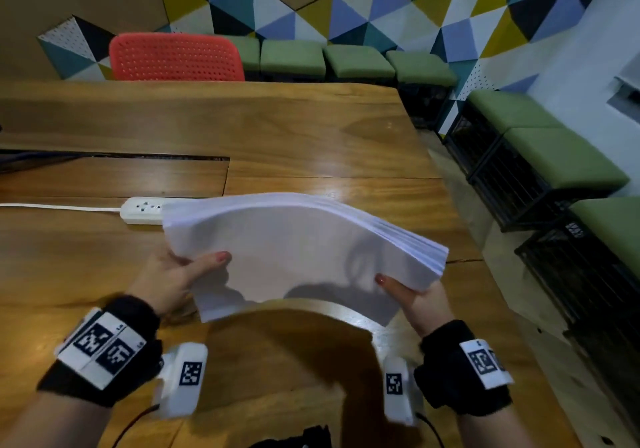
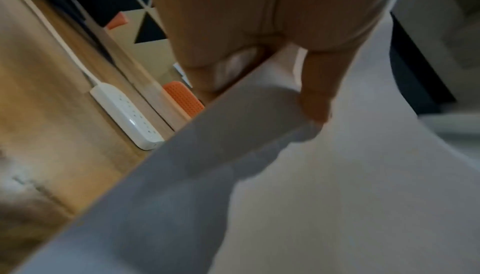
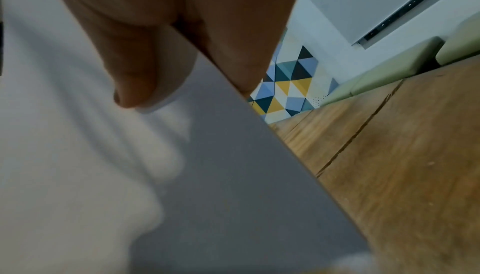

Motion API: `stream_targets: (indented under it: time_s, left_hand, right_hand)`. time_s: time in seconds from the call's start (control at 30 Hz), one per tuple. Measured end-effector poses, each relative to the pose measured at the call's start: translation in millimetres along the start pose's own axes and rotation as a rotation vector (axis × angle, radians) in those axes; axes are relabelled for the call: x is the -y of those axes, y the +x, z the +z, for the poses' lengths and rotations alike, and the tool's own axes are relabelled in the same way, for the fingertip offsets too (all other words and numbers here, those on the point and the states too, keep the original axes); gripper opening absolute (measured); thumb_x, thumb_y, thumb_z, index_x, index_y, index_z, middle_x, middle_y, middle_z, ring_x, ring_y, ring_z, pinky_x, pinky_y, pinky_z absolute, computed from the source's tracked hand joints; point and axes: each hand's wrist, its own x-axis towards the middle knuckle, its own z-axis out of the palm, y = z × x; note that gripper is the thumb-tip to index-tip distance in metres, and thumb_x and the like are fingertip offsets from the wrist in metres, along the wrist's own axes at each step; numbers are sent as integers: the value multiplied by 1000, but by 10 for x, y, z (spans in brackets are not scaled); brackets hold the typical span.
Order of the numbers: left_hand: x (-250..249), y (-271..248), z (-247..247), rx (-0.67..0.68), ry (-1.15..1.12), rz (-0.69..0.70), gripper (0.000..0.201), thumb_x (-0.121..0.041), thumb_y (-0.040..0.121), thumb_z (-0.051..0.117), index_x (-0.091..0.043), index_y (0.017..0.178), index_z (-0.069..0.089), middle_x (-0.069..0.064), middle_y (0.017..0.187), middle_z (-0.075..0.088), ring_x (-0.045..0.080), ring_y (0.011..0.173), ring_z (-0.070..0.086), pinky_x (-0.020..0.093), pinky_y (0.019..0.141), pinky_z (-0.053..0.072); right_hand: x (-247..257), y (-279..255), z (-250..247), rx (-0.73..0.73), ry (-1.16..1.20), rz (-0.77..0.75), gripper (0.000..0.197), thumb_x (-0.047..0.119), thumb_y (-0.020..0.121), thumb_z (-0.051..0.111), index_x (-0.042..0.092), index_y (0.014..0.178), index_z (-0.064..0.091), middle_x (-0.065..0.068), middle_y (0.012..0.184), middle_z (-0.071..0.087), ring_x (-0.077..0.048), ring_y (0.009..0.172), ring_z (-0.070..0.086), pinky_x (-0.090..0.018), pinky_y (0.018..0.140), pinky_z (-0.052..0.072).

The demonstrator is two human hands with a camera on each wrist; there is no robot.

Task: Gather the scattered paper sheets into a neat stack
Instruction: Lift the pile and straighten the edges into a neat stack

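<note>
A thick stack of white paper sheets (image 1: 298, 250) is held in the air above the wooden table (image 1: 311, 129), bowed upward in the middle. My left hand (image 1: 180, 274) grips its left edge, thumb on top and fingers underneath. My right hand (image 1: 408, 292) grips the right edge the same way. The sheet edges fan slightly at the right end (image 1: 426, 253). In the left wrist view my thumb (image 2: 315, 93) presses the paper stack (image 2: 311, 196). In the right wrist view my thumb (image 3: 132, 72) lies on the paper stack (image 3: 64, 155).
A white power strip (image 1: 142, 209) with its cable lies on the table just behind the stack's left end. A red chair (image 1: 173, 56) stands at the far side. Green stools (image 1: 356, 61) line the wall and the right side. The table's right edge (image 1: 450, 184) is near.
</note>
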Motion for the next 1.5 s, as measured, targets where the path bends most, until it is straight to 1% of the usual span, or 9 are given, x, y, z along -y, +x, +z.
stream_targets:
  time_s: [0.23, 0.33, 0.47, 0.6, 0.77, 0.93, 1.17, 1.3, 1.5]
  left_hand:
    - [466, -130, 115, -152, 47, -114, 23, -17, 64, 84, -23, 79, 68, -6, 71, 74, 17, 82, 67, 33, 82, 53]
    - [488, -144, 179, -153, 74, -71, 30, 4, 77, 67, -26, 78, 67, -11, 69, 73, -5, 65, 65, 11, 64, 53]
    - [461, -152, 155, -140, 17, -26, 33, -12, 70, 74, -44, 65, 74, -23, 67, 71, -1, 71, 66, 11, 61, 54]
    - [487, -195, 199, -221, 17, -63, 18, -9, 72, 74, -24, 79, 67, -8, 67, 71, 19, 85, 62, 17, 63, 54]
    - [444, -216, 259, -234, 28, -56, 28, 0, 79, 65, -27, 84, 59, -6, 83, 62, 7, 82, 54, 27, 70, 47]
    - [471, -249, 266, -240, 96, -82, 28, -10, 73, 75, -27, 87, 59, -4, 87, 63, 18, 90, 59, 34, 85, 47]
    - [142, -223, 172, -218, 24, 146, 85, -83, 45, 62, -44, 117, 42, -12, 111, 59, -1, 100, 61, 22, 89, 51]
    - [14, -119, 239, -359, -44, 91, 23, -51, 85, 47, -41, 105, 51, -10, 99, 68, 20, 117, 53, 48, 110, 32]
    - [-16, -67, 312, -389, -23, 52, 14, -21, 96, 45, -30, 105, 50, -8, 91, 67, 6, 94, 53, 28, 86, 41]
  right_hand:
    - [-315, -132, 31, -123, -106, 8, 29, -8, 73, 70, 4, 97, 61, 14, 63, 71, 12, 63, 63, -7, 54, 48]
    - [-366, -108, 53, -166, -107, 19, 30, -5, 75, 70, 2, 102, 60, 2, 84, 66, 13, 66, 63, -9, 59, 50]
    - [-329, -86, 63, -170, -119, 0, 26, -5, 76, 70, 8, 97, 61, 3, 86, 66, 7, 69, 65, -11, 62, 52]
    - [-395, -144, 98, -175, -135, 47, 46, 25, 64, 83, 9, 100, 61, -8, 93, 67, -19, 89, 64, -31, 76, 51]
    - [-360, -154, 110, -177, -116, 48, 32, 20, 69, 79, 21, 95, 61, -9, 100, 67, -2, 84, 65, -29, 80, 53]
    - [-309, -226, 157, -194, -105, 69, 118, 78, 21, 75, 7, 113, 55, -11, 107, 66, -25, 103, 63, -45, 92, 52]
    - [-6, -205, 191, -195, 26, -184, 112, 89, 36, 59, 38, 132, 33, -10, 123, 54, -5, 103, 62, -23, 80, 55]
    - [131, -177, 267, -311, 72, -165, 74, 89, 50, 50, 45, 109, 51, -5, 107, 66, -29, 107, 60, -50, 93, 48]
    - [148, -113, 289, -429, 106, -95, 29, 56, 69, 55, 35, 85, 65, -15, 112, 63, -38, 112, 55, -56, 99, 42]
